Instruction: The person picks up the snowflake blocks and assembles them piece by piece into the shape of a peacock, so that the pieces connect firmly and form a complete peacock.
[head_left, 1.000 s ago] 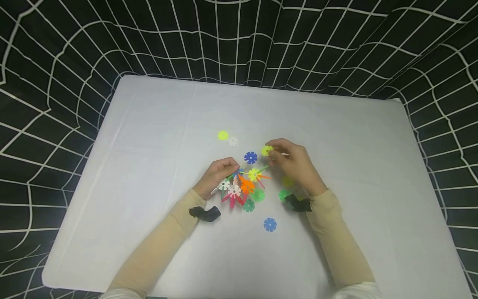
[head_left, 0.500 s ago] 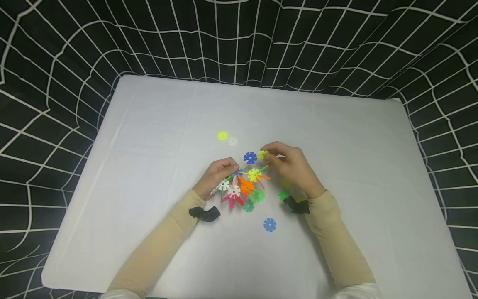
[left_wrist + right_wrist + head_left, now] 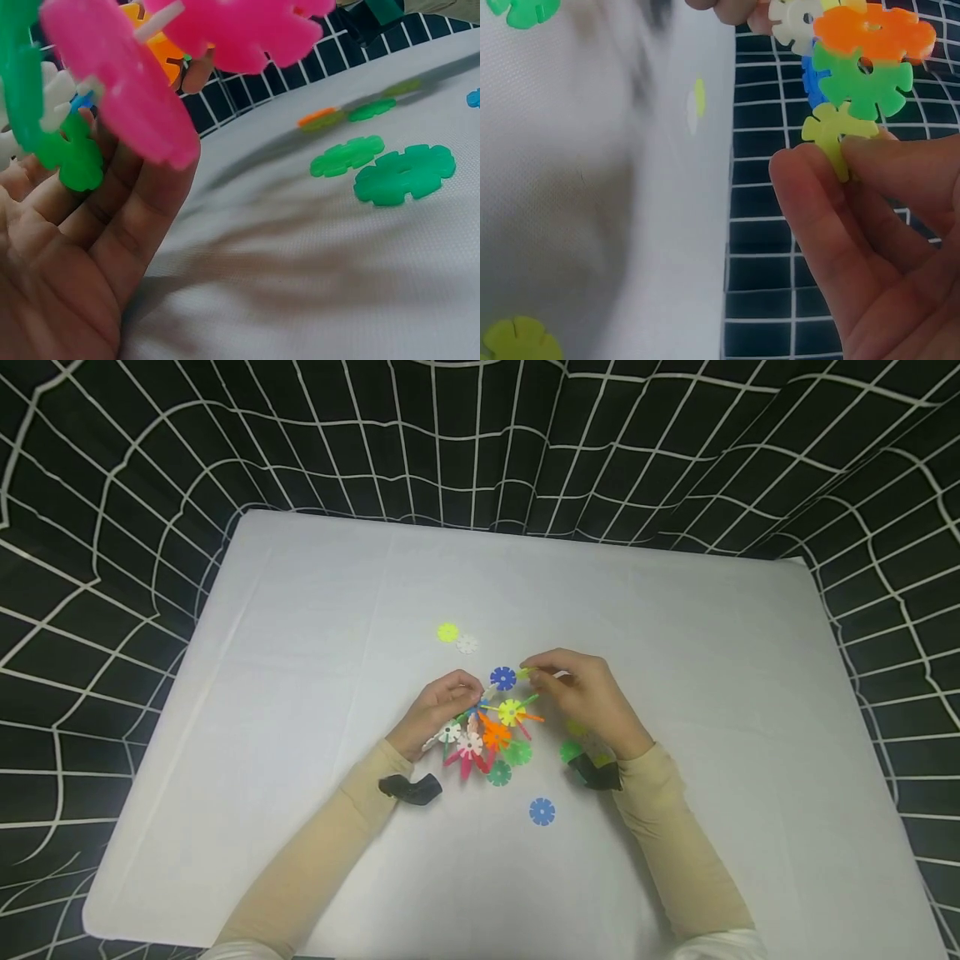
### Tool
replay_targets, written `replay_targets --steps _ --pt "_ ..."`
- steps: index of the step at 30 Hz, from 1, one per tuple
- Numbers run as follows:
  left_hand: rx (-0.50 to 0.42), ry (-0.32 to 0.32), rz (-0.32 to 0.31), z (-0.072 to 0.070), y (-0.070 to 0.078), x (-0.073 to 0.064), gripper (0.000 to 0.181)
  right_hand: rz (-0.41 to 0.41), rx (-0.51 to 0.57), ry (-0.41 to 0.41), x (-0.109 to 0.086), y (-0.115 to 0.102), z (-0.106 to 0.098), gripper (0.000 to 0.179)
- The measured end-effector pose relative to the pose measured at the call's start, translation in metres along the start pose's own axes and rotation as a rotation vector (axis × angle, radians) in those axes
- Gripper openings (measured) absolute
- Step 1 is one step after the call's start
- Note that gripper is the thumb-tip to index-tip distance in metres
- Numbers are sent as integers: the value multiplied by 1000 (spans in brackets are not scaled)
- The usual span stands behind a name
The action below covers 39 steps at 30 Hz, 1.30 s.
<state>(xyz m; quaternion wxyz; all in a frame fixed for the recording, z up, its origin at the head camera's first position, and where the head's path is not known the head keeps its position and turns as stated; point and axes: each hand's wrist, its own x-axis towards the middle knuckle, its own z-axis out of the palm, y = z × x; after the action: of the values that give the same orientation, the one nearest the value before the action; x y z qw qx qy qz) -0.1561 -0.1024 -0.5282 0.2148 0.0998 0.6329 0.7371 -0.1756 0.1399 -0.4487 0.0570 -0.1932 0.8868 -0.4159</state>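
Gridded black cloth (image 3: 420, 443) rising behind a white-covered bench (image 3: 300, 610): yellow disc (image 3: 523, 673) being held beside a cluster (image 3: 495, 735)

Near the middle of the bench, the cluster of notched plastic discs is being held up off the surface by the left hand (image 3: 442, 710), its edge being gripped between thumb and fingers. In the left wrist view, two pink discs (image 3: 124, 90) are looming large on it. At its far side, a dark blue disc (image 3: 503, 678) is standing out. Just beside that, the yellow disc is being pinched between the thumb and fingers of the right hand (image 3: 588, 693); whether the two discs are being joined cannot be told.

Close under the cluster, a light green disc (image 3: 517, 752) and a darker green disc (image 3: 499, 773) are lying flat. Beyond the left hand, a bright yellow disc (image 3: 447, 632) and a white disc (image 3: 467, 644) are resting together. Nearer the person, a light blue disc (image 3: 542, 812) is lying alone. By the right wrist, a green disc (image 3: 569, 749) is being partly hidden by a black strap (image 3: 596, 771), with a pale yellow disc (image 3: 576, 727) lying close by. Beige sleeves (image 3: 315, 852) are being worn on both arms.
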Motion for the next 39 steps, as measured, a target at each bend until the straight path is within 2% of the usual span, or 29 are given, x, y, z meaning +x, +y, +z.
replay_targets --steps 4,8,19,29,39 --pt "25 14 -46 0 2 -1 34 -21 -9 5 0 0 0 18" --pt "36 19 -62 0 2 -2 40 -40 -27 11 0 0 0 19" --pt "21 13 -38 0 0 1 41 -60 -40 26 -1 1 -1 22" --pt "15 22 -38 0 0 0 40 -58 -18 37 -2 -2 -3 23" --pt "3 18 -40 -1 -1 0 40 -70 -51 26 -3 -5 -3 23"
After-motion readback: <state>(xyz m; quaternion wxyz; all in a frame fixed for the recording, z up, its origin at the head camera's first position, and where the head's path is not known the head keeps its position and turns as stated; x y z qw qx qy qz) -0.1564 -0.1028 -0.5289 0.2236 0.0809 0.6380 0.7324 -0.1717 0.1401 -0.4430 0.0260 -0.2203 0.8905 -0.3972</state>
